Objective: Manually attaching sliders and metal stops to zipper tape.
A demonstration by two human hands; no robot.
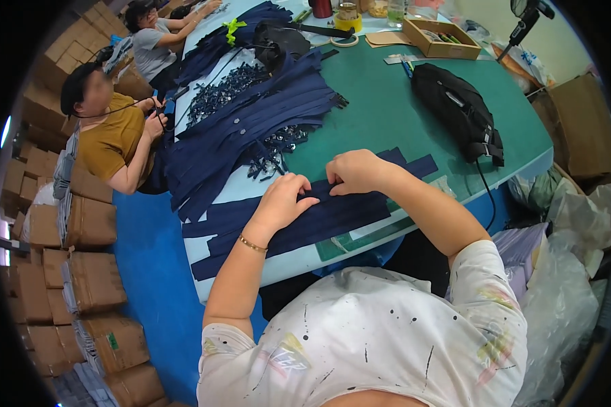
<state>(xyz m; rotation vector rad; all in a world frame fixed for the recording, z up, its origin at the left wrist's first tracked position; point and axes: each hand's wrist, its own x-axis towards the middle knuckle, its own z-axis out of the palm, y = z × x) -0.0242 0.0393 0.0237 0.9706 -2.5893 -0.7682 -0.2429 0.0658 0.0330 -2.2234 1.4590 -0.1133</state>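
Observation:
Several long navy fabric strips lie side by side near the front edge of the table, running from left to upper right. My left hand rests over them with its fingers bent; the thumb stands apart, and nothing shows in the gap. Just to the right, my right hand has its thumb and fingers pinched at a navy strip. The exact grip is partly hidden beneath the fingers. Beyond my hands spreads a larger heap of navy strips, with loose small dark shiny pieces beside and partly under it.
On the green mat lies a black bag, its cord hanging off the table edge. A wooden tray stands farther back. At left, a person in mustard handles something dark. Cardboard boxes line the blue floor.

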